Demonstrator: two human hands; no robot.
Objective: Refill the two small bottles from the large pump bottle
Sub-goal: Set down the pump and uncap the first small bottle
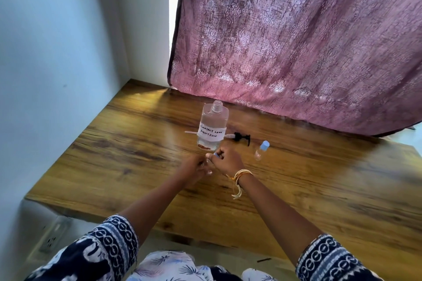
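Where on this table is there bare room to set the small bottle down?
Bare wood left of the large bottle toward the wall, and right of the capped small bottle. Crowded between large bottle, pump and both hands (left, right).

We see daylight glowing through the pink curtain (296,41), brightest in the narrow gap along its left edge. Below that gap a pale streak of glare lies on the wooden table (137,155). Left of the curtain, the wall is cool and evenly lit. Far from the curtain, the frame's edges smear and bend.
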